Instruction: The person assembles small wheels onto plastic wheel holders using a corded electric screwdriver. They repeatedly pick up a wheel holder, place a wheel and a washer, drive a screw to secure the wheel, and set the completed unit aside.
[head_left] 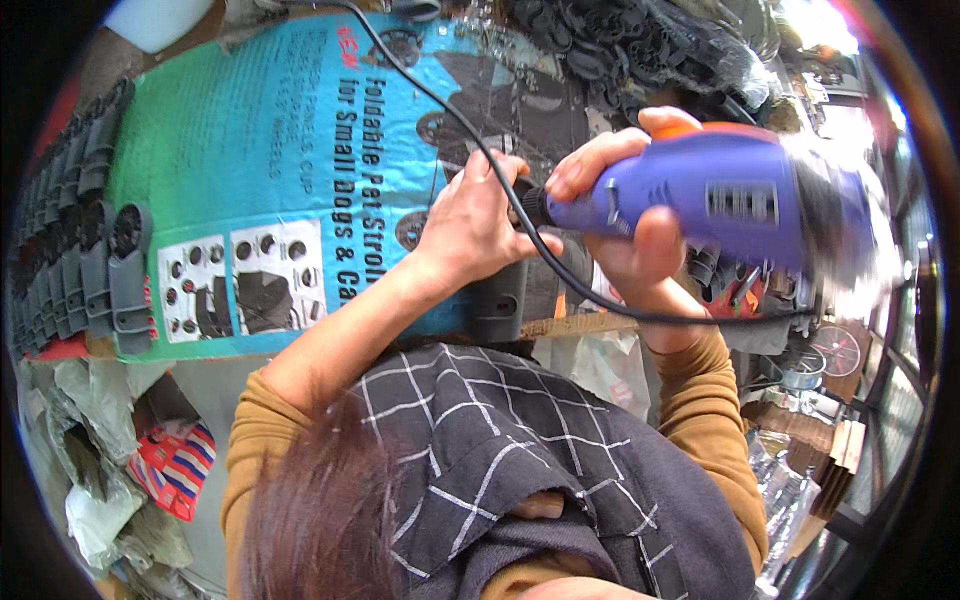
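My right hand (635, 245) is wrapped round a purple corded power drill (690, 190) with an orange patch on top. The drill lies sideways, its black chuck (533, 207) pointing left toward my left hand (465, 225). The fingers of that hand close on a dark grey plastic part (497, 298) whose lower end shows beneath the palm, near the table edge. Fingers and chuck hide where the drill tip meets the part. A black power cord (440, 100) loops across in front of both hands.
Blue-green printed cardboard (220, 120) covers the worktop. Rows of similar grey plastic parts (128, 265) stand along its left side. A heap of black plastic pieces (620, 50) lies at the far right, partly under clear plastic. Plastic bags (95, 500) hang below left.
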